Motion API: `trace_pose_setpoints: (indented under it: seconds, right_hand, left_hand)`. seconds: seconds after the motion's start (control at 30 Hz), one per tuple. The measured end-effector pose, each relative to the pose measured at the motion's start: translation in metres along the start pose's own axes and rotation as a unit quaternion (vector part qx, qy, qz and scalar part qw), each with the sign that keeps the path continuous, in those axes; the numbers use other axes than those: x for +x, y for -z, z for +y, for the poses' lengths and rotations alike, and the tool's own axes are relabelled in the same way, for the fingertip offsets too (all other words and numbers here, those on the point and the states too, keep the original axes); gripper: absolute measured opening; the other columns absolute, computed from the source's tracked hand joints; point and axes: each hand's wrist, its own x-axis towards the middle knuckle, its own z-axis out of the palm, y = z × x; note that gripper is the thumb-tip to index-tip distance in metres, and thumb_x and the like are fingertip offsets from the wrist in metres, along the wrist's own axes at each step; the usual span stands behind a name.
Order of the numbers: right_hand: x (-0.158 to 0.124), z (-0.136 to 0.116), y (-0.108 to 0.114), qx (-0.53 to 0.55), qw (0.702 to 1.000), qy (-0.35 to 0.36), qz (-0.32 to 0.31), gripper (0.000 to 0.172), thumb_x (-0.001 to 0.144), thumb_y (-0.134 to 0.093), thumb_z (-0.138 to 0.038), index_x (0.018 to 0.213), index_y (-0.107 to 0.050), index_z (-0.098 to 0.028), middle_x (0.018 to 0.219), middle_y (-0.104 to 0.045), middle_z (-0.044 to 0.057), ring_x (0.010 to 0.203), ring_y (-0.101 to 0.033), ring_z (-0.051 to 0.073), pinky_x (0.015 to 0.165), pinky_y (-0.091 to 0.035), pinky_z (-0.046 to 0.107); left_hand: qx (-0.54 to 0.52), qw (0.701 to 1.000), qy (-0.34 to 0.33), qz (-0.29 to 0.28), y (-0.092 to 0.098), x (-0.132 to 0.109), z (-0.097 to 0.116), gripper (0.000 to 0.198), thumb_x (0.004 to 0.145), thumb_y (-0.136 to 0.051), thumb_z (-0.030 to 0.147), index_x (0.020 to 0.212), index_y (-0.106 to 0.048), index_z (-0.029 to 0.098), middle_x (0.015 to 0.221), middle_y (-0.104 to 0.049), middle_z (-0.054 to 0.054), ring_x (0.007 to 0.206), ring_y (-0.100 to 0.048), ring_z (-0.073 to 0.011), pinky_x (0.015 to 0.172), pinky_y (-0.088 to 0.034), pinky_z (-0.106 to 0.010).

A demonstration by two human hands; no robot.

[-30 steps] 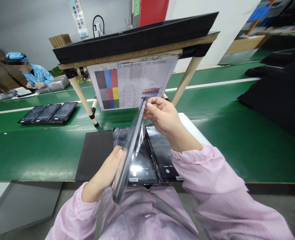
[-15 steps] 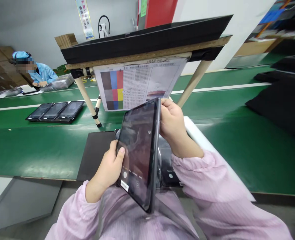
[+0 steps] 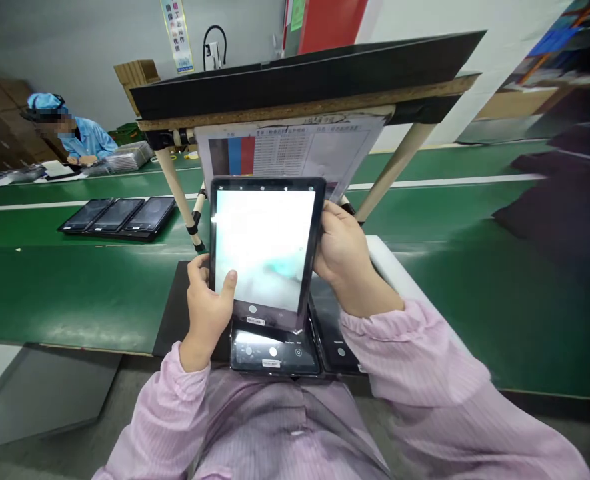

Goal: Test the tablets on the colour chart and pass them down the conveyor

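A black-framed tablet (image 3: 265,250) is held up in front of me, its screen facing me and glowing mostly white, with a round button and a small white label at the bottom. My left hand (image 3: 209,300) grips its left edge, thumb lying over the front. On the opposite edge my right hand (image 3: 342,250) is closed, its fingertips partly hidden by the tablet. Below it, a second tablet (image 3: 275,357) lies at the bench edge, its upper part covered by the held one. Another tablet (image 3: 335,340) lies to its right, partly behind my right forearm.
A pipe-legged stand (image 3: 397,170) carries a black tray (image 3: 305,77), with a printed sheet (image 3: 285,150) hanging beneath. Three tablets (image 3: 117,215) lie on the green bench (image 3: 89,287) at left. Dark padding (image 3: 565,207) is at right. A co-worker (image 3: 87,137) sits at far left.
The tablet has turned from a slant to face me squarely, and its screen has gone from dark to bright white. The tablet lying underneath now shows more. Both hands keep hold.
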Motion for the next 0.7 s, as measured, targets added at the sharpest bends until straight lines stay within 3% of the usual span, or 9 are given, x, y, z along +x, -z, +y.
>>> trace_pose_setpoints:
  seconds: [0.13,0.3,0.57,0.7]
  right_hand:
    - [-0.007,0.000,0.000,0.042,0.998,-0.030,-0.039,0.029,0.087,-0.059,-0.051,0.087,-0.067,-0.023,0.089,-0.073,0.000,0.100,-0.070,0.021,0.082,-0.062,0.036]
    - [-0.010,0.006,-0.001,0.036,0.998,0.004,-0.046,0.036,0.091,-0.059,-0.058,0.099,-0.070,-0.025,0.106,-0.074,0.000,0.113,-0.067,0.023,0.091,-0.060,0.039]
    - [-0.009,0.009,0.001,0.023,0.998,0.017,-0.051,0.036,0.091,-0.057,-0.058,0.097,-0.070,-0.025,0.100,-0.074,0.000,0.119,-0.065,0.024,0.096,-0.057,0.040]
    - [-0.009,0.008,0.002,0.019,0.999,0.037,-0.034,0.036,0.088,-0.062,-0.059,0.101,-0.069,-0.026,0.108,-0.073,-0.001,0.125,-0.061,0.023,0.098,-0.057,0.037]
  left_hand:
    - [-0.038,0.997,-0.042,0.052,0.002,0.000,-0.003,0.047,0.088,-0.066,0.043,0.123,-0.044,0.020,0.079,-0.057,0.001,0.068,-0.060,-0.0155,0.064,-0.047,-0.028]
    - [-0.035,0.989,-0.139,0.036,0.002,-0.004,-0.009,0.047,0.089,-0.063,0.043,0.125,-0.045,0.020,0.099,-0.061,-0.007,0.087,-0.065,-0.0204,0.074,-0.054,-0.034]
    - [0.076,0.972,-0.224,0.002,-0.002,-0.010,-0.021,0.087,0.080,-0.068,0.053,0.149,-0.027,0.016,0.132,-0.050,-0.020,0.120,-0.057,-0.0347,0.093,-0.053,-0.050]
    - [0.130,0.968,-0.211,-0.030,-0.003,-0.014,-0.017,0.113,0.073,-0.073,0.061,0.156,-0.011,0.015,0.134,-0.046,-0.022,0.122,-0.051,-0.0381,0.096,-0.049,-0.057]
